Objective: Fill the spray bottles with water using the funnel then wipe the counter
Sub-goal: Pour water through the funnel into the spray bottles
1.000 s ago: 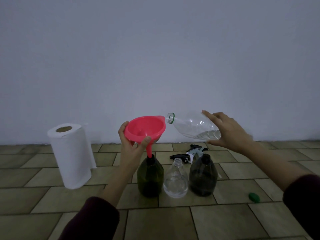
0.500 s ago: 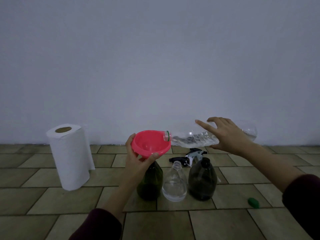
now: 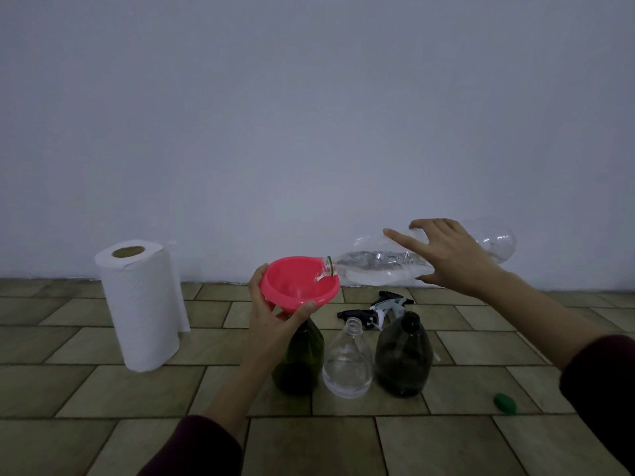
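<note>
At the left of the frame a tall white roll of soft, quilted paper towel (image 3: 142, 304) stands upright on the beige tiled counter (image 3: 446, 444), well clear of the pour; it could soak up any runoff that spreads that way.

Left of centre, the left hand (image 3: 271, 321) grips the glossy pink plastic funnel (image 3: 298, 284) from below, thumb and fingers curled round its cone. The spout is hidden behind the hand, presumably seated in the dark green spray bottle (image 3: 299, 364). The bowl looks tilted toward the camera, so a fast pour could slop over its low near rim.

Just right stands a clear, rounded, teardrop-shaped spray bottle (image 3: 347, 367), open-necked with a little water in the bottom, then a smoky dark spray bottle (image 3: 402, 360); both sit close enough to be knocked. Behind them lie black and grey trigger spray heads (image 3: 381, 305).

At centre right the right hand (image 3: 450, 257) clasps a thin, crinkly clear plastic water bottle (image 3: 381, 267) held nearly level, index finger lifted, its mouth over the funnel's far edge, water spilling out. Squeezing such soft walls could surge the stream past the rim.

A small green cap (image 3: 505, 403) lies at lower right.
</note>
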